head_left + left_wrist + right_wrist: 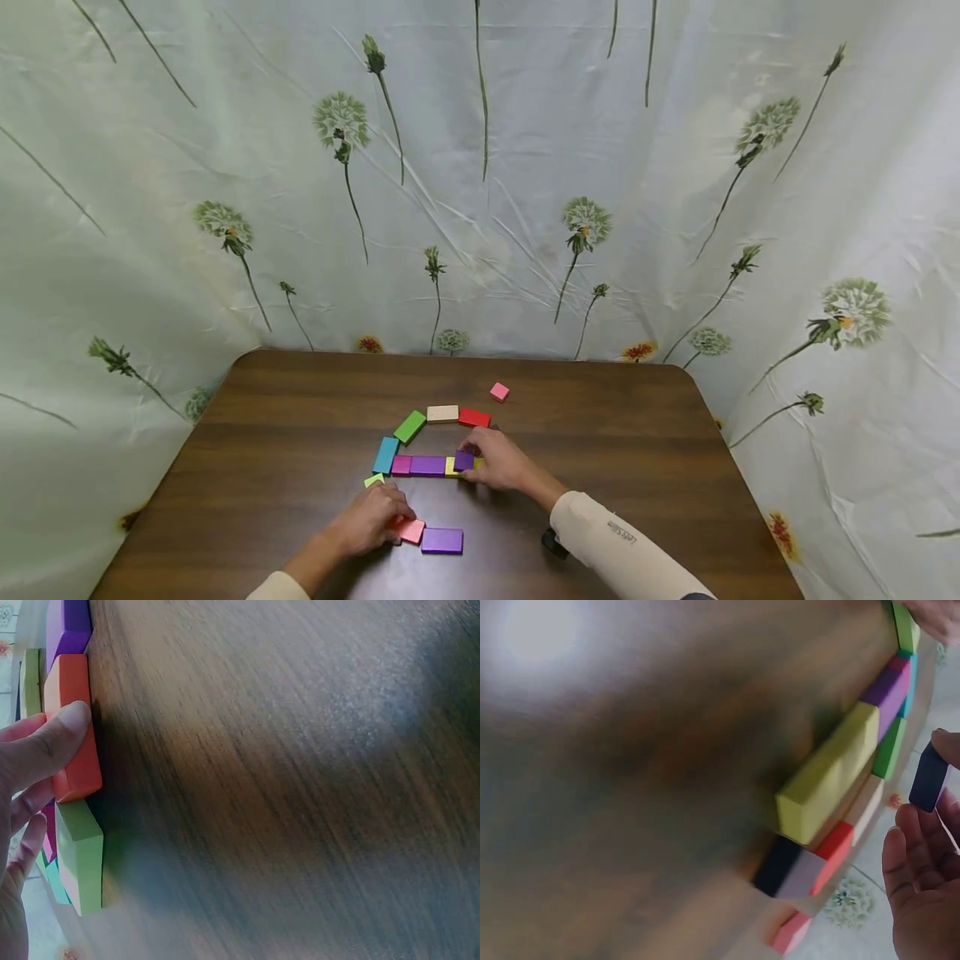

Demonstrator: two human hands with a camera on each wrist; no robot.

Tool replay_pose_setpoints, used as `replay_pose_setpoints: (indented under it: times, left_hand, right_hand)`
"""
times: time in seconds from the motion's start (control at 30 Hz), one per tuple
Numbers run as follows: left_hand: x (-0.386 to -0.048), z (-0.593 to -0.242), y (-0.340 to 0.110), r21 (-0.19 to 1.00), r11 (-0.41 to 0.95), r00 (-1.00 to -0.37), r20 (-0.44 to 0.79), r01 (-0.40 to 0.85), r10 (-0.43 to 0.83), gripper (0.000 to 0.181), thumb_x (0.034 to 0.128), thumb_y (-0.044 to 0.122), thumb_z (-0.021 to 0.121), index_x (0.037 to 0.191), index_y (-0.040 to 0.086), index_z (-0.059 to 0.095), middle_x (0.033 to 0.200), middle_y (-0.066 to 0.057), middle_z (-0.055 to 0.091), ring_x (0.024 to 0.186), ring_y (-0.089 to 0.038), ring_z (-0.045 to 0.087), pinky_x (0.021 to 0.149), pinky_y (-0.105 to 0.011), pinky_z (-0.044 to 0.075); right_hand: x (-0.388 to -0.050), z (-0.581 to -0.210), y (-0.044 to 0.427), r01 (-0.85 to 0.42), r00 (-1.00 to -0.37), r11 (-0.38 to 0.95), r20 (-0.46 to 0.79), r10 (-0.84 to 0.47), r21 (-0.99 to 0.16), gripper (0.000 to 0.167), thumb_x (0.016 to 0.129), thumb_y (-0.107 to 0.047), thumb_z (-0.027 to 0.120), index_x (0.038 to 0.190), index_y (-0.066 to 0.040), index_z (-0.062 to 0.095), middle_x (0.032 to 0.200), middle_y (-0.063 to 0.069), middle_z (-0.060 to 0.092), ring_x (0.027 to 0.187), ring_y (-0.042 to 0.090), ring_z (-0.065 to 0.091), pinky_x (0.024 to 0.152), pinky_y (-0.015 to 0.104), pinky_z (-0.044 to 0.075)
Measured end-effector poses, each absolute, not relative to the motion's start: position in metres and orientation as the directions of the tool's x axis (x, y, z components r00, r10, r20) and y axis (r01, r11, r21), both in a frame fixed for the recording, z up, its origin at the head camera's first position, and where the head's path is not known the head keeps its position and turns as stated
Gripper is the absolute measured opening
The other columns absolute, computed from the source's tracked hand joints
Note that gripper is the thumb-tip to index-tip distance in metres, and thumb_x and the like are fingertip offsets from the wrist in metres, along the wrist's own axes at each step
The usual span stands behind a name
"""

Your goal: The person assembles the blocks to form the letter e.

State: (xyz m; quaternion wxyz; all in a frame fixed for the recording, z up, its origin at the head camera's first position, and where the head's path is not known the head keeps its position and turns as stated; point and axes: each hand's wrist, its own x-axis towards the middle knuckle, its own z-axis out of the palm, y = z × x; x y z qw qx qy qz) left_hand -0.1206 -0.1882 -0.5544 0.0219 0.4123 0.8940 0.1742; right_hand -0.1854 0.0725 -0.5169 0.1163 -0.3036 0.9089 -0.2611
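Note:
My left hand (371,518) pinches a coral-orange block (71,724) that lies on the table, thumb on one side. A purple block (442,541) adjoins its right end, and a light green block (79,859) touches the other end. My right hand (926,885) holds a small dark purple block (930,778) between thumb and fingers, raised above a yellow block (829,772). That yellow block lies in a straight row with a purple block (427,466) and a magenta block (402,465). In the head view, my right hand partly covers the yellow block.
Behind the row curve a teal block (386,456), a green block (410,427), a beige block (442,414), a red block (475,417) and a dark block (787,866). A small pink block (499,392) lies apart farther back. A floral curtain (450,208) hangs beyond the brown table (637,417).

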Motion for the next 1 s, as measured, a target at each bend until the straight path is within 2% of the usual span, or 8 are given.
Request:
replay_pose_setpoints:
  times: [0.3, 0.57, 0.8, 1.0]
  left_hand:
    - [-0.122, -0.557, -0.191, 0.303, 0.577, -0.635, 0.147, 0.759, 0.758, 0.025, 0.0653, 0.019, 0.087, 0.087, 0.012, 0.075, 0.075, 0.012, 0.06, 0.071, -0.003, 0.047, 0.067, -0.023, 0.04]
    - [-0.122, -0.556, -0.189, 0.354, 0.599, -0.662, 0.081, 0.718, 0.745, 0.024, 0.0684, 0.018, 0.086, 0.09, 0.013, 0.075, 0.078, 0.013, 0.061, 0.074, -0.003, 0.048, 0.067, -0.024, 0.039]
    - [-0.124, -0.557, -0.19, 0.349, 0.588, -0.653, 0.1, 0.729, 0.75, 0.024, 0.0676, 0.017, 0.086, 0.089, 0.013, 0.075, 0.077, 0.014, 0.06, 0.073, -0.002, 0.046, 0.066, -0.023, 0.037]
    - [-0.123, -0.557, -0.19, 0.37, 0.576, -0.65, 0.11, 0.729, 0.752, 0.024, 0.0674, 0.017, 0.086, 0.089, 0.013, 0.075, 0.077, 0.015, 0.058, 0.072, -0.001, 0.043, 0.065, -0.023, 0.037]
  right_hand:
    - [-0.16, -0.535, 0.093, -0.433, -0.784, 0.661, -0.105, -0.611, -0.613, 0.032, 0.076, -0.021, 0.082, 0.1, -0.009, 0.066, 0.086, -0.009, 0.055, 0.078, 0.003, 0.049, 0.071, 0.02, 0.045]
    - [-0.138, -0.548, 0.099, -0.415, -0.741, 0.621, -0.15, -0.655, -0.665, 0.031, 0.069, -0.015, 0.086, 0.091, -0.01, 0.066, 0.076, -0.013, 0.051, 0.07, -0.002, 0.047, 0.065, 0.016, 0.042]
    - [-0.125, -0.556, 0.096, -0.45, -0.709, 0.6, -0.144, -0.69, -0.661, 0.03, 0.067, -0.016, 0.087, 0.088, -0.012, 0.066, 0.076, -0.015, 0.052, 0.07, -0.005, 0.045, 0.064, 0.013, 0.041]
    - [-0.12, -0.56, 0.095, -0.45, -0.716, 0.595, -0.128, -0.686, -0.666, 0.03, 0.066, -0.016, 0.087, 0.088, -0.012, 0.067, 0.077, -0.015, 0.053, 0.07, -0.005, 0.045, 0.064, 0.013, 0.04]
